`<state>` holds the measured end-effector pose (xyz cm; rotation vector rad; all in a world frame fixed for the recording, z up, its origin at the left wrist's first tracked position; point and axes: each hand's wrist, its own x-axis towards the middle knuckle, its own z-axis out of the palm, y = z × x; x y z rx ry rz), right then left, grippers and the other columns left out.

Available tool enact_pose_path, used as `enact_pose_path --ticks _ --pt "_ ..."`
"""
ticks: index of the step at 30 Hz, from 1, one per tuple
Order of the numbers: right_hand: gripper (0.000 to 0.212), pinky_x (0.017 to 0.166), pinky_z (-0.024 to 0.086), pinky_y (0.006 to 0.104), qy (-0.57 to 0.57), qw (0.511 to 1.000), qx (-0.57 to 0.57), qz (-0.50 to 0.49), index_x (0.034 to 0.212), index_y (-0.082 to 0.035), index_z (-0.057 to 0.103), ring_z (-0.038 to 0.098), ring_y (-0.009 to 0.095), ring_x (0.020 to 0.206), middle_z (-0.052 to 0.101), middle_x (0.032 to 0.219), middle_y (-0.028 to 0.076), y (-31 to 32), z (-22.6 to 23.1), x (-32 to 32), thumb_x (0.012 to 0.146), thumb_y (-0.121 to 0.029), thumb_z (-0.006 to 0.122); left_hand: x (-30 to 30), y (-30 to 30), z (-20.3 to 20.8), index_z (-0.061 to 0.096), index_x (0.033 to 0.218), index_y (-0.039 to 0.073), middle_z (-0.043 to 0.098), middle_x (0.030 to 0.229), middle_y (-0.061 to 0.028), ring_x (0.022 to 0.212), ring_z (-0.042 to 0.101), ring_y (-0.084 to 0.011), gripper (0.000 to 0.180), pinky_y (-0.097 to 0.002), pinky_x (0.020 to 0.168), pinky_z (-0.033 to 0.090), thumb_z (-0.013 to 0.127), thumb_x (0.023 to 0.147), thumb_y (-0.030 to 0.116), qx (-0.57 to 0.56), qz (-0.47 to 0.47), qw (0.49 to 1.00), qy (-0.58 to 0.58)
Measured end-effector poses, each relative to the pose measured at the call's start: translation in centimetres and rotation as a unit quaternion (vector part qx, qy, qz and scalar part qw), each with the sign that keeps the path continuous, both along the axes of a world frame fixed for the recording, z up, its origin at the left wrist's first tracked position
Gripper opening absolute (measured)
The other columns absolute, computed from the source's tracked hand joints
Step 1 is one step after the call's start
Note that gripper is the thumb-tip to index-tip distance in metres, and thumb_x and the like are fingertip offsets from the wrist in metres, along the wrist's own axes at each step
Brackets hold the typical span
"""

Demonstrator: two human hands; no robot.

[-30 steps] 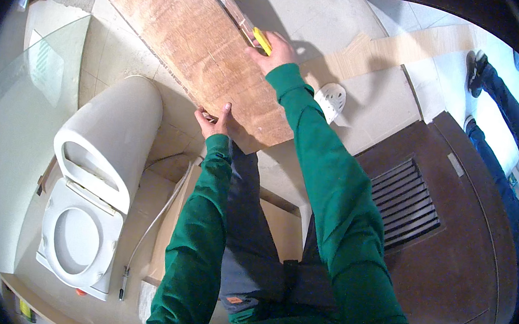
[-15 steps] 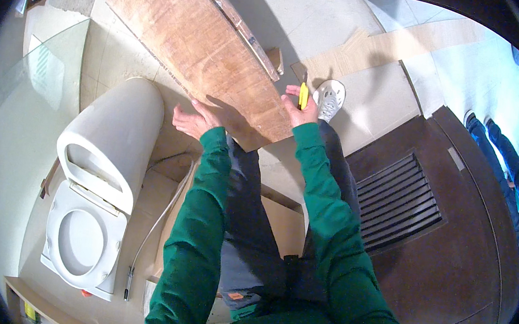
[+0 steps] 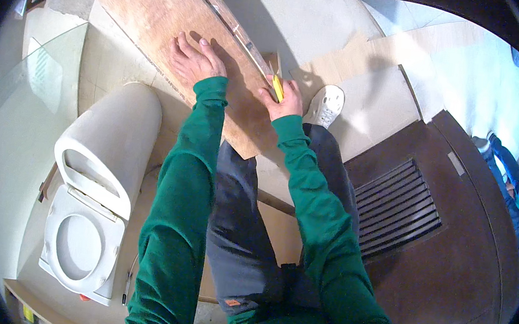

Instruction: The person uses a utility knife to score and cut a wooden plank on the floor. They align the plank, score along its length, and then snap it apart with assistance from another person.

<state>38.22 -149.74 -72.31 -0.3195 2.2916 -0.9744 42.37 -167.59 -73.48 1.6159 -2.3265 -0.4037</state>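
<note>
1. At lower centre, nearest the wearer, dark grey cloth trousers bend beneath green knitted sleeves
2. Right of centre, the right hand is closed around a slim bright-yellow handheld tool, at the right long edge of the board near its lower end; I cannot tell whether its fingers also press on the wood
3. Upper left of centre, the left hand holds nothing, its fingers spread and palm down, apparently resting on the board's broad face
4. The long, flat, reddish-brown wooden board lies ahead of the wearer, its long axis slanting from the upper left of the frame down to the centre; the right hand is nearer its lower end, the left farther up its face
5. Just right of the tool, a white perforated clog shows
6. At left stands a white ceramic toilet; at lower right lies a dark brown panel with a slatted vent
7. Farthest, at the right rim, are another person's blue-trousered legs
</note>
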Motion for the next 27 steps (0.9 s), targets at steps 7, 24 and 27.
enact_pose_path --ticks 7,24,27 --pt "0.033 0.074 0.046 0.0353 -0.018 1.0 -0.025 0.001 0.101 -0.01 0.063 0.056 0.026 0.08 0.056 0.084 0.009 -0.5 -0.6 -0.5 0.07 -0.016 0.074 -1.8 1.6 -2.0 0.038 0.132 0.006 0.025 0.143 -0.0216 0.134 0.019 -0.0381 0.048 -0.0561 0.106 0.012 0.041 0.09 0.03 -0.041 0.052 0.997 -0.026" --pt "0.038 0.073 0.045 0.0338 -0.018 0.997 -0.06 -0.033 0.107 0.0 0.04 0.053 0.02 0.078 0.053 0.088 0.011 -0.6 -0.4 -0.4 0.077 -0.009 0.062 -2.9 1.8 -1.5 0.034 0.134 0.004 0.021 0.145 -0.0219 0.136 0.015 -0.0382 0.051 -0.0576 0.106 0.007 0.037 0.088 0.023 -0.034 0.082 0.994 -0.057" --pt "0.028 0.07 0.045 0.0356 -0.063 0.997 -0.018 -0.03 0.108 0.0 0.039 0.054 0.02 0.076 0.053 0.087 0.013 -1.6 1.0 -1.5 0.085 -0.01 0.053 -3.0 1.9 -1.4 0.034 0.135 0.005 0.02 0.146 -0.0216 0.136 0.015 -0.0376 0.051 -0.0567 0.107 0.007 0.037 0.087 0.023 -0.03 0.082 0.994 -0.068"
